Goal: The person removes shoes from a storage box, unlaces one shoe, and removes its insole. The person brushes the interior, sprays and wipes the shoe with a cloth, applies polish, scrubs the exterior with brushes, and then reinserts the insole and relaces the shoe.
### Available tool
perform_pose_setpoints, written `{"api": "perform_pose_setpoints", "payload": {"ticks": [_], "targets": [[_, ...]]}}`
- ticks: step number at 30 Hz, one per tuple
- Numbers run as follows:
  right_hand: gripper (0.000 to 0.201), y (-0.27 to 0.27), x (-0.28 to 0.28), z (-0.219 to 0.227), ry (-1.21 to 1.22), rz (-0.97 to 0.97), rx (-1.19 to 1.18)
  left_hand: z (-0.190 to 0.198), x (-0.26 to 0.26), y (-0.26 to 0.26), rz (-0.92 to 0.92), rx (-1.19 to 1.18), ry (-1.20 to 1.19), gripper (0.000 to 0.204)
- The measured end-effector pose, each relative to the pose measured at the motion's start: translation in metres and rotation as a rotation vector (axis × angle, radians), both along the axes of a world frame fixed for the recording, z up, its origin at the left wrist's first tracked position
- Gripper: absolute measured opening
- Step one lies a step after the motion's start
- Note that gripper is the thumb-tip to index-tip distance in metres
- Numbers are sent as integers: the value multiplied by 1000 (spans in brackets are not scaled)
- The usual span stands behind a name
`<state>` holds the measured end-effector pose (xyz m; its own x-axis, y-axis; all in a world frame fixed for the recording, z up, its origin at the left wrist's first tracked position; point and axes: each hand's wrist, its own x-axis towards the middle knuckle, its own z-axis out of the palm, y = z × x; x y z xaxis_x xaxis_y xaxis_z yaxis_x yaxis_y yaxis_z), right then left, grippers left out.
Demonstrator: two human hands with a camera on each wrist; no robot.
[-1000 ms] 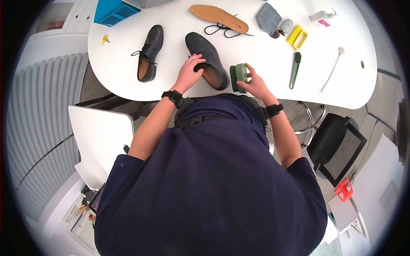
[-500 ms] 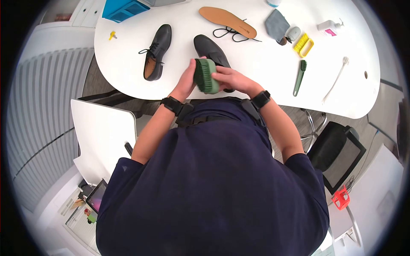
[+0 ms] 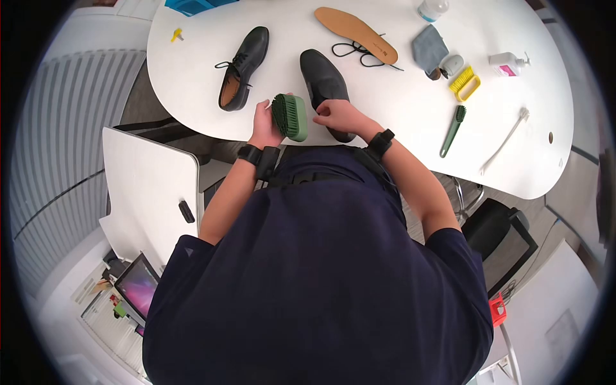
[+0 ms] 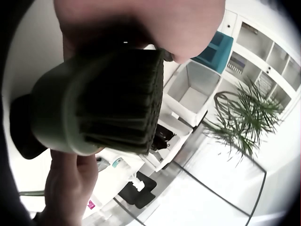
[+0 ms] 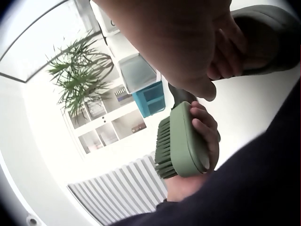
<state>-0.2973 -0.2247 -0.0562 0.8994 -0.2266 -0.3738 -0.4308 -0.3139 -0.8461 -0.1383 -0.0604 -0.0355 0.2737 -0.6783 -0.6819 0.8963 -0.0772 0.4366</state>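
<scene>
My left hand [image 3: 264, 123] grips a green shoe brush [image 3: 292, 118] at the near edge of the table, its dark bristles facing left. In the left wrist view the brush [image 4: 94, 103] fills much of the picture. My right hand [image 3: 343, 118] is over the opening of a black leather shoe [image 3: 323, 76] without laces, fingers loosely curled. In the right wrist view its fingers [image 5: 228, 56] overlap the shoe's mouth, with the thumb apart from them. Left of this shoe stands a laced black shoe [image 3: 245, 61].
A tan insole [image 3: 356, 33] and black shoelace [image 3: 369, 58] lie behind the shoes. To the right are a grey cloth [image 3: 430, 50], a yellow brush [image 3: 464, 83], a narrow green brush [image 3: 453, 131], a white long-handled brush [image 3: 507, 138] and a pump bottle [image 3: 508, 63].
The green brush has passed from my right hand to my left and moved left, away from the shoe. My right hand has let go of it and come over the shoe's opening.
</scene>
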Motion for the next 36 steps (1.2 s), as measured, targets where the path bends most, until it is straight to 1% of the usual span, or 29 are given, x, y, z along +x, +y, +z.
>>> {"api": "perform_pose_setpoints", "payload": {"ticks": [1, 2, 4, 5, 6, 7, 8, 12, 14, 16, 17, 18, 19, 20, 21, 23, 24, 26, 27, 28, 29, 30, 31, 32, 34, 35, 36], "targets": [[49, -1, 6, 5, 96, 101, -76, -5, 2, 0, -7, -54, 30, 56], [49, -1, 10, 8, 96, 103, -77, -10, 4, 1, -15, -108, 61, 55], [57, -5, 17, 15, 256, 313, -242, -20, 8, -1, -30, -139, 65, 53], [57, -6, 18, 18, 255, 319, -244, -18, 7, -1, -45, -164, 73, 51], [54, -5, 17, 22, 297, 358, -292, -17, 6, -1, -39, -165, 73, 51], [51, -5, 15, 24, 339, 396, -342, -16, 5, -1, -2, -182, 63, 48], [51, -2, 15, 25, 341, 400, -344, -15, 3, -2, 35, -200, 53, 45], [53, 5, 15, 22, 367, 366, -433, -15, 2, -2, 39, -231, 93, 44], [53, 5, 13, 16, 361, 359, -473, -15, 1, -4, 55, -343, 352, 44], [44, 2, 8, 9, 339, 342, -533, -16, -4, -7, 43, -350, 333, 45], [44, 1, 5, 8, 342, 342, -533, -17, -7, -9, 33, -356, 314, 45], [38, -1, 2, 7, 350, 302, -501, -7, -11, -14, 33, -358, 315, 45], [34, -3, -1, 7, 358, 264, -469, 3, -14, -19, 40, -292, 274, 46], [34, -6, -7, 3, 360, 265, -470, 10, -16, -21, 47, -226, 233, 48], [32, -9, -17, -3, 246, 172, -435, 8, -15, -21, 50, -227, 235, 48], [30, -19, -40, -17, -9, 5, -353, 1, -9, -24, 12, -202, 152, 44], [30, -23, -49, -14, -5, 5, -353, -4, -4, -27, 12, -203, 157, 44], [31, -25, -64, -5, 13, -224, -50, -14, 8, -39, -19, -187, -10, 42], [32, -23, -67, 0, 27, -251, 18, -13, 10, -48, -6, -208, -17, 40], [32, -21, -69, -6, 29, -255, 15, -13, 12, -62, -10, -211, -15, 40], [32, -16, -71, -17, 43, -278, 80, -15, 13, -76, 35, -144, -209, 40], [31, -13, -72, -22, 57, -302, 145, -5, 9, -90, 82, -76, -402, 41], [31, -11, -74, -26, 13, -339, 189, 6, 7, -99, 28, -59, -482, 47], [31, -13, -76, -28, 14, -344, 181, 3, 7, -107, 25, -67, -480, 47], [30, -16, -81, -30, 88, -415, 206, -4, 13, -127, -133, 89, -1032, 53], [30, -15, -83, -24, 90, -419, 201, -5, 15, -134, -167, 87, -1171, 58], [27, -14, -84, -16, 90, -475, 277, -6, 16, -140, -167, 80, -1169, 58]]}}
